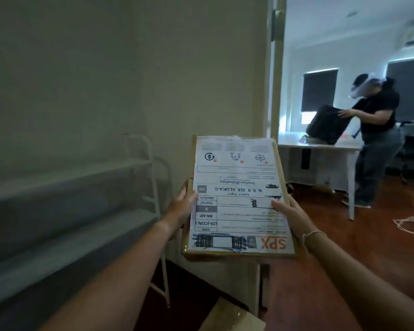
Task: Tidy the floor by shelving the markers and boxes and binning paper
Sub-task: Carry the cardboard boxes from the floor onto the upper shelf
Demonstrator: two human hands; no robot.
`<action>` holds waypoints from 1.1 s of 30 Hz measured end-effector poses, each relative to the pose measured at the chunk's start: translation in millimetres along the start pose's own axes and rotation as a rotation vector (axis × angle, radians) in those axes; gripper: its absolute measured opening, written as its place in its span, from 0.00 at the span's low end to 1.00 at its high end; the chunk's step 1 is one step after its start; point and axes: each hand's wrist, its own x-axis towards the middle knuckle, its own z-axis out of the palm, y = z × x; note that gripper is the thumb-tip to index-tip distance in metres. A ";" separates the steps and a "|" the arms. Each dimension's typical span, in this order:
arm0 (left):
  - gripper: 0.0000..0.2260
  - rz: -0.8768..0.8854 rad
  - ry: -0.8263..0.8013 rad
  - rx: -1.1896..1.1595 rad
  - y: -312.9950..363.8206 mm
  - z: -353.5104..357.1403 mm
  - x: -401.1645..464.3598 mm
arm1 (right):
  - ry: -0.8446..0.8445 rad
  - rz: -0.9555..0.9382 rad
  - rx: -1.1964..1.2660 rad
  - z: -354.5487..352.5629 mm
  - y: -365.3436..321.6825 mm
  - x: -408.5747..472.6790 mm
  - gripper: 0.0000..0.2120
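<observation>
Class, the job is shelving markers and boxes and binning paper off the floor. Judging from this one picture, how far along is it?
Done: nothing shows as finished; the white shelf rack tiers in view look bare, though blurred. In hand: the left hand and right hand hold a flat cardboard box with a shipping label, beside the rack. Left: shelving it, plus another cardboard piece on the floor. No markers or bin are in view.

Brown box (282,168), white printed label (237,194)

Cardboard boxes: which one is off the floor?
The labelled box, held by the left hand and right hand; the plain box lies below.
</observation>
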 end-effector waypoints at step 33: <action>0.18 0.169 0.590 0.074 44.9 -409.7 -115.9 | -0.489 0.171 0.482 490.1 -75.9 67.9 0.15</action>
